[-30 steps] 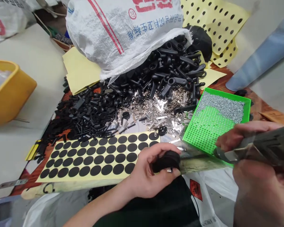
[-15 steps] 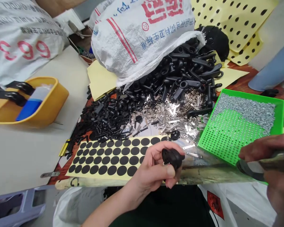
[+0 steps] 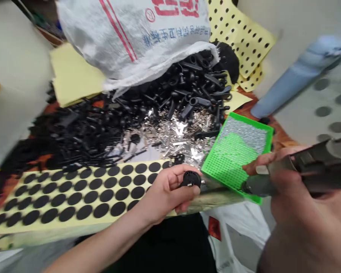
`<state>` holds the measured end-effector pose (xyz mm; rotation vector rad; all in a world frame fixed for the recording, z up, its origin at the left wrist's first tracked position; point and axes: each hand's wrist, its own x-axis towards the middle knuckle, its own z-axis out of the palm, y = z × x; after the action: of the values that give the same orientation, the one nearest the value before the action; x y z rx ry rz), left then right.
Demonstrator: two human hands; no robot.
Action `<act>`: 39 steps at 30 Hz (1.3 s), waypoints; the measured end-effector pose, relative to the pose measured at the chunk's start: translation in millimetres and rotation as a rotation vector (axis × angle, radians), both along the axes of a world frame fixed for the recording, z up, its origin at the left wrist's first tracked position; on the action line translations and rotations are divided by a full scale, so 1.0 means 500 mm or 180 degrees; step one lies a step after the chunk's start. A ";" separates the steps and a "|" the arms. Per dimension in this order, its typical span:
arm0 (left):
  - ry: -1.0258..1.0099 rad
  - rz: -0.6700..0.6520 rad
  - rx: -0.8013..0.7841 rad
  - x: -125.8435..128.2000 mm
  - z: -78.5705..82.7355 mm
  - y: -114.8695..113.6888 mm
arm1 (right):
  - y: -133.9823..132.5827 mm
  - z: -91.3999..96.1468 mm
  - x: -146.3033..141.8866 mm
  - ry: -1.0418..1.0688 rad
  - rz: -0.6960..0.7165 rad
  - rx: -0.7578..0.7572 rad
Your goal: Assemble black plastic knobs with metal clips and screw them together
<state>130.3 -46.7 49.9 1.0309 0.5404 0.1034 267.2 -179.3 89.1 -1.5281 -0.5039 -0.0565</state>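
My left hand (image 3: 166, 195) is closed around a small round black plastic part (image 3: 191, 178), thumb in front and fingers behind. A bit of shiny metal shows on the part's near side. My right hand (image 3: 292, 193) grips a dark grey power screwdriver (image 3: 309, 163), its nose pointing left towards my left hand. That nose hangs over the near corner of a green perforated tray (image 3: 216, 167) and stands apart from the black part. Small silver screws (image 3: 246, 131) lie heaped at the tray's far side. Motion smears my right hand a little.
A sheet of round black stickers (image 3: 93, 197) lies along the table's front edge. Behind it spread shiny metal strips (image 3: 179, 140) and a heap of black plastic handles (image 3: 187, 94) by a white woven sack (image 3: 136, 34). A blue-grey cylinder (image 3: 290, 83) leans at the right.
The view has swung right, so the table's contents sit further left. My left hand has turned the black part to show its round face. The screwdriver has come more fully into view.
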 end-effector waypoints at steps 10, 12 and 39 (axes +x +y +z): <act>0.0301 0.0012 0.0367 0.052 -0.014 -0.023 | 0.026 -0.041 0.100 -0.0570 -0.0460 0.0649; 0.0278 0.0075 0.0469 0.050 -0.005 -0.022 | 0.028 -0.050 0.104 -0.0598 -0.0491 0.0727; 0.0997 -0.0426 0.0446 0.136 0.016 -0.029 | 0.027 -0.077 0.110 -0.0457 -0.0399 0.0587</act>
<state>198.5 -61.0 57.6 1.2262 0.7538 -0.1433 322.1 -165.6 50.8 -1.3789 -0.5018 -0.3038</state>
